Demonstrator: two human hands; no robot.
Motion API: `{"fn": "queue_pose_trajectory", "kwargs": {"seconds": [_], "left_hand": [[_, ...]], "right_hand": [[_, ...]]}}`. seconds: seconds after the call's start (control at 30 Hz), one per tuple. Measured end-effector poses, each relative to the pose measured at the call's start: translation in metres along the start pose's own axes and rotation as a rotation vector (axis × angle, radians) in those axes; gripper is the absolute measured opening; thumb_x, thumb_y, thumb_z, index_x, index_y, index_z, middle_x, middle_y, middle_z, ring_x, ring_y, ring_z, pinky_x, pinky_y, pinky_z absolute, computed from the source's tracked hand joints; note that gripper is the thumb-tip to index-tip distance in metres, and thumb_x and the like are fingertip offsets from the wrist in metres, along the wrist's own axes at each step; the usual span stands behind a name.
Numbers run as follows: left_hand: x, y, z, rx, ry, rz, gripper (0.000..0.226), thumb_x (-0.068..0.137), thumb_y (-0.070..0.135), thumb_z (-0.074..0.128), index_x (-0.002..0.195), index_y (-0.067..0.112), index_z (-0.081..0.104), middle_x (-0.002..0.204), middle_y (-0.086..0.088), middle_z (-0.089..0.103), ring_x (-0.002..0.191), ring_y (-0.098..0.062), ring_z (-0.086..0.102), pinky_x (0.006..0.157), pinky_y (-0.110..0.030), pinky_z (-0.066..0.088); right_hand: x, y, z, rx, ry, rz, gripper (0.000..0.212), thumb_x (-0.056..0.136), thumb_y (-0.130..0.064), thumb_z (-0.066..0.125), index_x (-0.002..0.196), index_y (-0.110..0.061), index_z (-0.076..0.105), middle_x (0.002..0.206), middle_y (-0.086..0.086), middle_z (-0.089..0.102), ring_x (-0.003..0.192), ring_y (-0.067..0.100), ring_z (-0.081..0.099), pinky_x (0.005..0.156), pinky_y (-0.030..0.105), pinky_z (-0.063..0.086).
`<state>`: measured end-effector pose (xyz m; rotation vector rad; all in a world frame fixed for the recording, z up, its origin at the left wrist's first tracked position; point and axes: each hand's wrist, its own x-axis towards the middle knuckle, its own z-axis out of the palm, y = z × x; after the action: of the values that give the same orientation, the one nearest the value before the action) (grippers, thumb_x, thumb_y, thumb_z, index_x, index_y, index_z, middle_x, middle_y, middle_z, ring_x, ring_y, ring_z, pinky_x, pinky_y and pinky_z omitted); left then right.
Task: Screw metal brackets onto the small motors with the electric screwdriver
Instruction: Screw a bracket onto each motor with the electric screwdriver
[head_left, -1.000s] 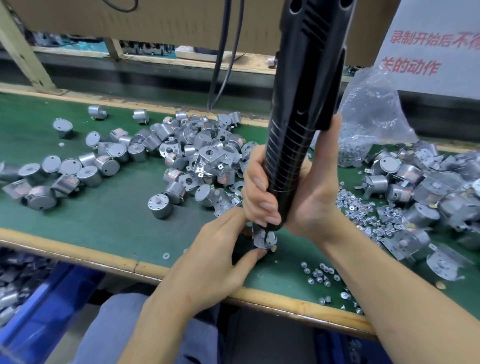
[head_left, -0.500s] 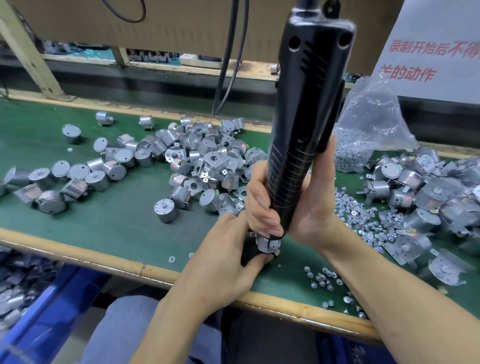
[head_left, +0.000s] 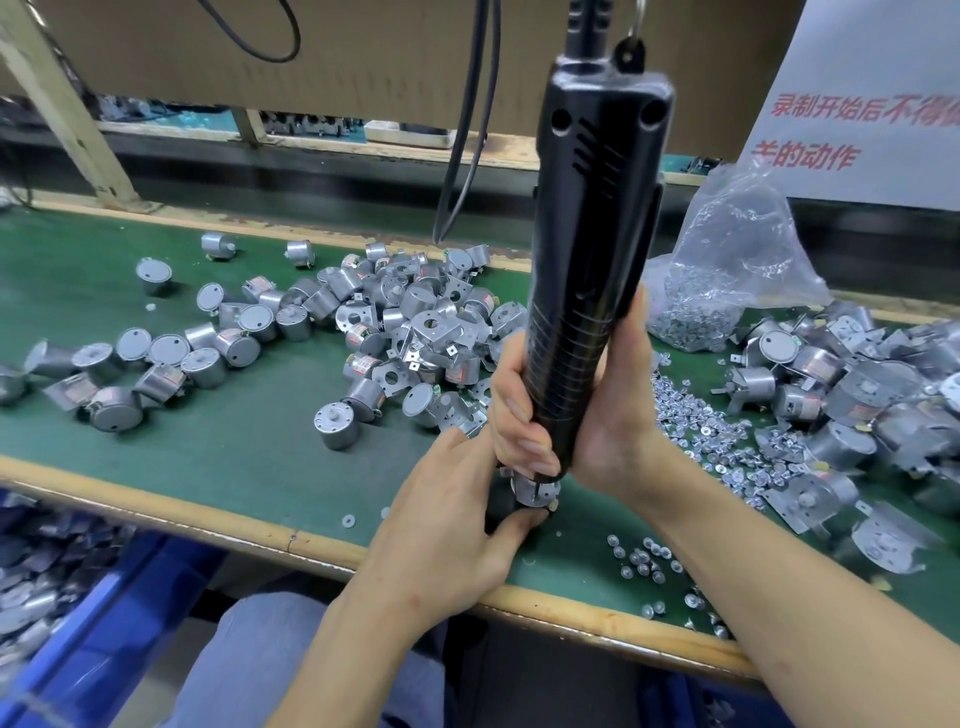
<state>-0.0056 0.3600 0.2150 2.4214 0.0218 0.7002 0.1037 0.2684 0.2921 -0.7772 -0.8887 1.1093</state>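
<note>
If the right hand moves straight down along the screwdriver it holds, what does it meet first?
Likely the bracketed motor, which the left hand holds directly under the right hand and screwdriver; depth is uncertain.

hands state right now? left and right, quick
Left hand: closed, holding the motor under the driver.
Right hand: closed, gripping the electric screwdriver, which is upright.

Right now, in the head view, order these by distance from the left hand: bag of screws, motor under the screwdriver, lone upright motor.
1. Motor under the screwdriver: gripped by the left hand.
2. Lone upright motor: on the mat, left of the hand.
3. Bag of screws: back right, beyond the screwdriver.
</note>
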Motion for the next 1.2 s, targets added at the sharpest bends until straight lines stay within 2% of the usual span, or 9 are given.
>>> {"fn": "queue_pose_trajectory", "kwargs": {"seconds": [0.1,0.33,0.43,0.53,0.6,0.67,0.77,0.9,1.2], "left_hand": [[0.000,0.001,-0.001,0.033,0.014,0.000,0.042,0.075,0.036,0.070,0.100,0.047,0.038,0.104,0.039,0.044,0.091,-0.010,0.052,0.076,-0.030,0.043],[0.002,0.004,-0.002,0.084,0.019,-0.003,0.050,0.076,0.037,0.071,0.098,0.052,0.028,0.101,0.044,0.040,0.085,-0.009,0.047,0.072,-0.027,0.040],[0.001,0.002,-0.001,0.096,-0.008,-0.045,0.039,0.078,0.041,0.070,0.100,0.043,0.038,0.102,0.044,0.040,0.087,-0.007,0.047,0.074,-0.026,0.040],[0.001,0.001,-0.001,0.069,-0.039,-0.064,0.040,0.079,0.041,0.071,0.111,0.039,0.046,0.111,0.048,0.038,0.101,-0.002,0.050,0.083,-0.025,0.044],[0.000,0.002,-0.001,0.056,-0.043,-0.084,0.044,0.080,0.040,0.072,0.114,0.042,0.045,0.114,0.050,0.035,0.105,-0.002,0.051,0.088,-0.029,0.047],[-0.002,0.002,0.000,0.063,-0.017,-0.114,0.043,0.082,0.039,0.074,0.115,0.039,0.046,0.114,0.051,0.033,0.103,-0.006,0.052,0.088,-0.034,0.049],[-0.004,0.001,0.000,0.089,0.023,-0.150,0.040,0.081,0.041,0.072,0.114,0.034,0.049,0.113,0.039,0.042,0.099,-0.009,0.050,0.085,-0.039,0.049],[-0.003,0.004,-0.001,0.041,0.045,-0.189,0.032,0.085,0.051,0.061,0.110,0.034,0.050,0.108,0.032,0.051,0.102,-0.006,0.050,0.088,-0.039,0.048],[0.001,0.008,-0.003,-0.027,0.053,-0.274,0.020,0.084,0.044,0.057,0.100,0.034,0.054,0.092,0.024,0.059,0.095,-0.008,0.055,0.086,-0.042,0.047]], "right_hand": [[0.001,0.001,-0.002,-0.018,0.001,-0.018,0.078,0.051,-0.095,0.061,0.055,-0.017,0.060,0.043,0.000,0.048,0.030,0.010,0.040,0.037,0.018,0.032],[0.004,0.006,-0.003,-0.069,0.024,-0.130,0.078,0.063,-0.092,0.052,0.062,-0.015,0.059,0.047,0.000,0.045,0.033,0.009,0.038,0.040,0.016,0.037],[0.002,0.000,-0.010,0.012,-0.018,-0.159,0.085,0.067,-0.090,0.033,0.066,-0.010,0.058,0.050,0.002,0.045,0.035,0.012,0.038,0.041,0.023,0.031],[0.001,-0.016,-0.022,0.033,-0.012,-0.188,0.090,0.069,-0.086,0.010,0.069,-0.011,0.059,0.052,0.000,0.046,0.036,0.013,0.039,0.043,0.028,0.028],[0.002,-0.024,-0.031,-0.022,0.076,-0.210,0.096,0.075,-0.089,0.001,0.069,-0.012,0.059,0.052,0.000,0.047,0.038,0.014,0.040,0.045,0.028,0.029],[0.002,-0.025,-0.040,-0.100,0.220,-0.232,0.093,0.082,-0.083,-0.003,0.069,-0.013,0.058,0.054,0.000,0.048,0.040,0.015,0.040,0.047,0.029,0.029],[0.002,-0.021,-0.050,-0.225,0.384,-0.260,0.086,0.082,-0.089,0.012,0.071,-0.016,0.055,0.056,-0.001,0.048,0.044,0.015,0.040,0.049,0.026,0.033],[0.007,-0.017,-0.055,-0.325,0.464,-0.293,0.081,0.067,-0.092,0.040,0.075,-0.013,0.053,0.059,0.001,0.047,0.046,0.017,0.039,0.049,0.026,0.036],[0.009,-0.012,-0.064,-0.398,0.550,-0.315,0.088,0.063,-0.097,0.043,0.077,-0.011,0.050,0.058,0.001,0.046,0.047,0.018,0.039,0.048,0.027,0.035]]}}
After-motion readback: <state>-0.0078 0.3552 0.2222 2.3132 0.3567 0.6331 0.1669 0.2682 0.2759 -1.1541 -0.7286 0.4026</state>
